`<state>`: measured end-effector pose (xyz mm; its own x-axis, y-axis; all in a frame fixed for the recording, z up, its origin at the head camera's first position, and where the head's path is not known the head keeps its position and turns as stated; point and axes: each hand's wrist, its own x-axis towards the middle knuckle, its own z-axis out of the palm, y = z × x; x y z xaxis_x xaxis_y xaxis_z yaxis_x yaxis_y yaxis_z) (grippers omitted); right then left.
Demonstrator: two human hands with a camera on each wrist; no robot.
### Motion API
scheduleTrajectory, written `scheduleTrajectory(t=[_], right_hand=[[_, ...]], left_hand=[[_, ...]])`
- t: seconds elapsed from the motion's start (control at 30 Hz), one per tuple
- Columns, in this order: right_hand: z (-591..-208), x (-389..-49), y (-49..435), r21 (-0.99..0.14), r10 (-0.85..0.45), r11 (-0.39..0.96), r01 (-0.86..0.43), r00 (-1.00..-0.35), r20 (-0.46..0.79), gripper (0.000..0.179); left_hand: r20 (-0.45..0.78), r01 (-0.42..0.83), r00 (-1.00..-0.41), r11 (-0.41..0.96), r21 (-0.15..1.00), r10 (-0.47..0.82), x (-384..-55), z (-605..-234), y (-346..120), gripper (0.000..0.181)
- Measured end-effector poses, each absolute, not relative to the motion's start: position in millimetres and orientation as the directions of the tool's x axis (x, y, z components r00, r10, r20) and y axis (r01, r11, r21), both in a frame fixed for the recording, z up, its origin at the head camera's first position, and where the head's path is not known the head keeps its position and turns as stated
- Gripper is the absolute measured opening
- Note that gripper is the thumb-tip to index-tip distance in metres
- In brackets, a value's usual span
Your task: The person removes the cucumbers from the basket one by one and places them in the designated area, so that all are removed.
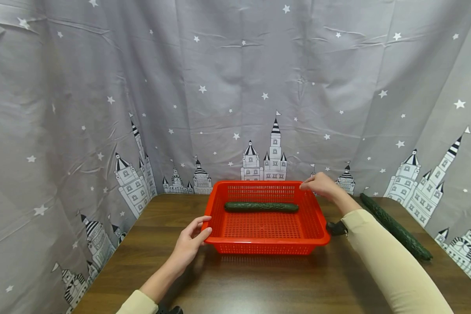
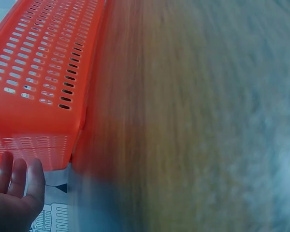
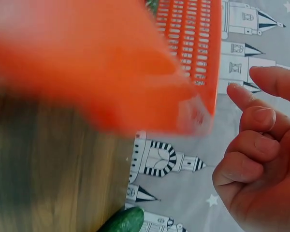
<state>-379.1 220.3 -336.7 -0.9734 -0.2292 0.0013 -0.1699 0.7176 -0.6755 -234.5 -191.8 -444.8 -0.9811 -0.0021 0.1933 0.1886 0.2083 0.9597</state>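
Observation:
A red perforated plastic basket (image 1: 263, 241) sits on the wooden table, with one long dark green cucumber (image 1: 261, 207) lying lengthwise inside. At the basket's left rim, my left hand (image 1: 188, 244) holds the edge, its thumb over the rim. Several fingers (image 2: 18, 176) of that hand show against the outer end wall in the left wrist view. My right hand (image 1: 322, 185) is by the back right corner. In the right wrist view its thumb and index finger are apart with nothing between them, and the other fingers are loosely curled.
A second long cucumber (image 1: 394, 226) lies slanted along the table's right side, under the right forearm in the head view. Behind the wooden table (image 1: 259, 288) hangs a grey curtain (image 1: 227, 87) printed with stars and castles.

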Motion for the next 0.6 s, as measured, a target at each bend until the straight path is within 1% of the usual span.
scheduleTrajectory(t=[0.2, 0.4, 0.6], right_hand=[[-335.7, -384.0, 205.1, -0.711, -0.269, 0.684, -0.165, -0.963, -0.035, 0.037], [-339.2, -395.2, 192.7, -0.752, -0.275, 0.65, -0.104, -0.956, -0.105, 0.036], [-347.5, -406.2, 178.9, -0.728, -0.295, 0.679, -0.096, -0.944, -0.151, 0.032]], left_hand=[[0.196, 0.192, -0.981, 0.171, 0.966, -0.007, -235.1, -446.9, -190.0, 0.038], [0.189, 0.188, -0.982, 0.145, 0.971, 0.004, -236.4, -448.7, -189.7, 0.039], [0.179, 0.178, -0.984, 0.141, 0.974, 0.006, -235.8, -447.9, -190.0, 0.04]])
